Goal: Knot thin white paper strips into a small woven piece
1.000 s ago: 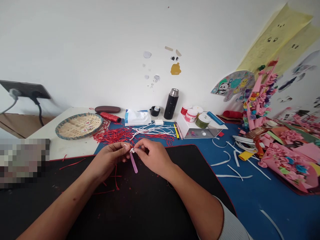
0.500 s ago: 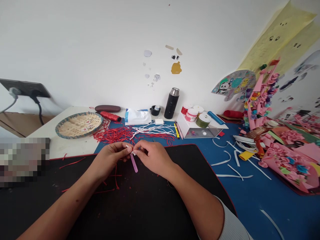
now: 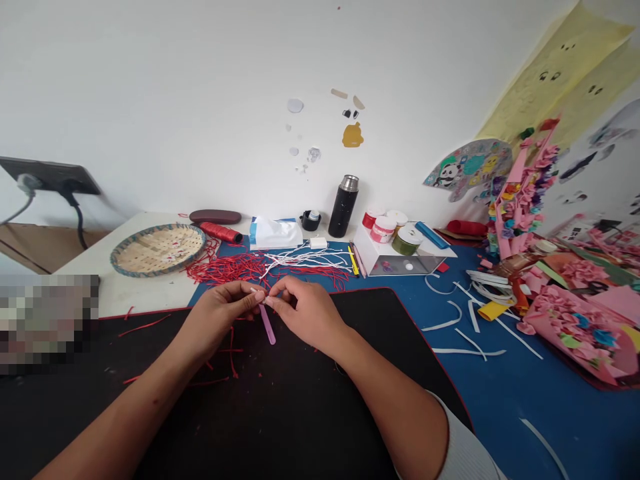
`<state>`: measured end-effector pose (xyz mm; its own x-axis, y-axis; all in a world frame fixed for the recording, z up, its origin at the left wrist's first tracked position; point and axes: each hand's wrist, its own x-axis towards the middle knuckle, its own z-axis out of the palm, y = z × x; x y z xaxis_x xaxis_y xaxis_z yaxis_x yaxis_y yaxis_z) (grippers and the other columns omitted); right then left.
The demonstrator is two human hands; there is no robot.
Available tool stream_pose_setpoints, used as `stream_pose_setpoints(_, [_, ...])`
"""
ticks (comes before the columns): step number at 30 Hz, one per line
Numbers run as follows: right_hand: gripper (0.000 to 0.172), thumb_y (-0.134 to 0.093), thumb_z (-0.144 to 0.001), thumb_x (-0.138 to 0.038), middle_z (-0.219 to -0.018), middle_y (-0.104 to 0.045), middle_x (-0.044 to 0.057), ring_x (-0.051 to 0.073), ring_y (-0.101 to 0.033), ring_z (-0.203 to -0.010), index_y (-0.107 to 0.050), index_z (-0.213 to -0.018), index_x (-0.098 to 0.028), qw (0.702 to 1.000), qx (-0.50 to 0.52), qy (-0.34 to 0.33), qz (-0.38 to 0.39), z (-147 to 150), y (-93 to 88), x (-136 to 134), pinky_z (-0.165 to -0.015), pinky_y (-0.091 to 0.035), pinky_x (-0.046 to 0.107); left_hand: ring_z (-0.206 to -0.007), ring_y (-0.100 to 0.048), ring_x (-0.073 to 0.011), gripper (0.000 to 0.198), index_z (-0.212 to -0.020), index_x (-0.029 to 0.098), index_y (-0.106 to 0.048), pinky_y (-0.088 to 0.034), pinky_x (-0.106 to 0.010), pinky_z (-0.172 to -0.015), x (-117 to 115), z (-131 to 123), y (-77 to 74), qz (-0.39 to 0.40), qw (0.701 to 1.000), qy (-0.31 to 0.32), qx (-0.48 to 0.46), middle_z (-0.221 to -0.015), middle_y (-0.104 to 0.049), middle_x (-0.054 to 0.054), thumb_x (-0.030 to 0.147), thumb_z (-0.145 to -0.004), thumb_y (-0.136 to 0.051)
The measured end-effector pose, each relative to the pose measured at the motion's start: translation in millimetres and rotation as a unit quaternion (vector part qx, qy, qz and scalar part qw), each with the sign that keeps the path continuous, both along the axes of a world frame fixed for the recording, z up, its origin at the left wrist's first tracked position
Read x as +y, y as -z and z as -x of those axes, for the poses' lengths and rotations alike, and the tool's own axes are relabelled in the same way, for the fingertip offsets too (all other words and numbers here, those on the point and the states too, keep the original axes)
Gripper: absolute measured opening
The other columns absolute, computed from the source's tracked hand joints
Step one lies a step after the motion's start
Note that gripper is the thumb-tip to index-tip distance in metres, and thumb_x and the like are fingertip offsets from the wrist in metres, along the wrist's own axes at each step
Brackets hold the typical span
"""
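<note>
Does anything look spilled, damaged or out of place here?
No spill or breakage stands out, just untidiness: white strips lie scattered on the blue tabletop at right, and loose red threads litter the mat.

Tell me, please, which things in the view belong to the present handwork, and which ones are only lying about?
Likely in the work:
small white piece, pinched by the left hand and right hand
purple strip, showing just below the hands
perhaps the white cords behind

Seemingly just lying about:
black flask
brown case
woven basket
pink paper flowers
</note>
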<state>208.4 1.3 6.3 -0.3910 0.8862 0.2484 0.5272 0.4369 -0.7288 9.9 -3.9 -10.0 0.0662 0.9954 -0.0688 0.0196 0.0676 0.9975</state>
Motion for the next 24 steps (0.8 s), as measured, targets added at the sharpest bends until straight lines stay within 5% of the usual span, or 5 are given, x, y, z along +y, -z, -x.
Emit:
stream_pose_setpoints(12, [0.010,-0.067,-0.097,-0.032,-0.072,-0.068,-0.004,0.012,-0.054,-0.062,-0.073,-0.096,-0.024,1.000,-0.006,-0.010,0.029,-2,-0.1,2,-0.059,-0.031,0.025,-0.071,-0.066,-0.0240,0.041,-0.074,0.023,-0.081,-0.054,-0.032,-0.065,-5,-4,-12.5,-0.018,0.997,0.001,0.072,-0.074,-0.076,-0.005,0.062,-0.062,-0.088])
stream_pose_setpoints(24, [0.014,-0.064,-0.099,-0.035,-0.075,-0.070,-0.002,0.013,-0.059,-0.064,-0.073,-0.101,-0.025,0.999,0.011,-0.016,0.044,-3,1.8,3,-0.061,-0.036,0.025,-0.068,-0.064,-0.0209,0.042,-0.075,0.022,-0.081,-0.054,-0.029,-0.064,-5,-6,-16.3,-0.003,0.998,-0.008,0.057,-0.071,-0.075,-0.004,0.060,-0.059,-0.090])
